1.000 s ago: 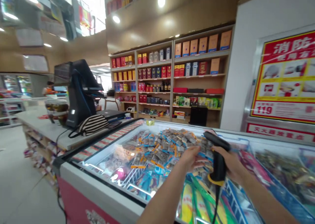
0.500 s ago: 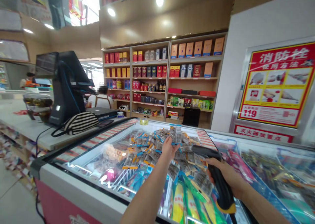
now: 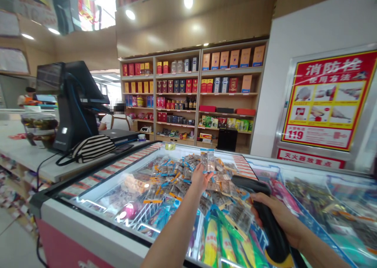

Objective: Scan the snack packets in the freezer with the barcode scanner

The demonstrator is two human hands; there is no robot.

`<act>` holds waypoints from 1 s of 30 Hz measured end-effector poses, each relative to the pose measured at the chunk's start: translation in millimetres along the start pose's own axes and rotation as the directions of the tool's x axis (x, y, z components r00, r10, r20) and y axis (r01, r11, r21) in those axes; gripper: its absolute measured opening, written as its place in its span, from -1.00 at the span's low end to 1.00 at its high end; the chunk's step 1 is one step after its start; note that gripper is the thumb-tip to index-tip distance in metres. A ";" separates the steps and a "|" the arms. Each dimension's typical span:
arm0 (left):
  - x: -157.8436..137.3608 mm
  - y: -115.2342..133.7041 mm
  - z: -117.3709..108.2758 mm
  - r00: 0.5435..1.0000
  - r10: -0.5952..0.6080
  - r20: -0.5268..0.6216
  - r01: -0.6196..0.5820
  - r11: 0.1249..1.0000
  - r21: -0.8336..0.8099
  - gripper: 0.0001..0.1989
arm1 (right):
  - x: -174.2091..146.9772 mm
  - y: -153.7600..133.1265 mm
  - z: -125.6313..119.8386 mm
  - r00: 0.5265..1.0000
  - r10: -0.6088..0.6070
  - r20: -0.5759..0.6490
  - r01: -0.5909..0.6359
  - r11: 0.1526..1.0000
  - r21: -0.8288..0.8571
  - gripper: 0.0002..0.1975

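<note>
My left hand [image 3: 202, 177] reaches over the glass-topped freezer and pinches a small clear snack packet [image 3: 210, 160] with blue edges, held upright. Below it spreads a heap of similar small snack packets [image 3: 182, 169] with blue or orange edges. My right hand [image 3: 272, 207] is wrapped around the grip of a black and yellow barcode scanner [image 3: 272, 232]. The scanner's head points left, toward the packet in my left hand, with a gap between them. Green and yellow corn-like packages [image 3: 219, 236] lie in the freezer just under the scanner.
The freezer [image 3: 97, 230] has white wire baskets inside. To the left, a counter [image 3: 44, 164] bears a checkout terminal [image 3: 76, 103] and a striped pouch [image 3: 94, 148]. Behind stand shelves of boxes [image 3: 176, 97]; a person [image 3: 118, 120] is near them. A fire-hydrant sign [image 3: 330, 103] hangs right.
The camera view has shifted slightly, so the surroundings sit a little further left. The scanner has come slightly lower and to the right in view. Both hands keep their holds.
</note>
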State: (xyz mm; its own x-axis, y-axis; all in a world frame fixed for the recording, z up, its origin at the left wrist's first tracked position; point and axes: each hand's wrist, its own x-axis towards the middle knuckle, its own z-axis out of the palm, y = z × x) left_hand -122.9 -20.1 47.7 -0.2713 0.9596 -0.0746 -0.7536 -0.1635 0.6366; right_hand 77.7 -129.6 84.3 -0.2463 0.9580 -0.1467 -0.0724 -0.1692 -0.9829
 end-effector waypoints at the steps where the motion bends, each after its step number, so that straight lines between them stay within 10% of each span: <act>1: 0.3 -0.1 0.5 1.000 0.004 -0.003 -0.004 1.000 0.000 -0.82 | -1.2 -1.4 -1.0 1.000 0.007 -0.005 -0.007 1.000 0.000 -0.78; 30: 2.9 9.2 -4.7 0.999 0.010 -0.035 -0.007 0.996 0.085 -0.80 | -13.6 -20.7 1.8 1.000 -0.018 -0.015 0.016 0.993 -0.119 -0.77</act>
State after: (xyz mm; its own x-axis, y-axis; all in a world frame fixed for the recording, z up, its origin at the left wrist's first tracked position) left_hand -133.5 -19.9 49.7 -0.2993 0.9494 -0.0950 -0.6984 -0.1501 0.6997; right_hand 80.8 -139.5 106.8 -0.2304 0.9642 -0.1312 0.0398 -0.1253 -0.9913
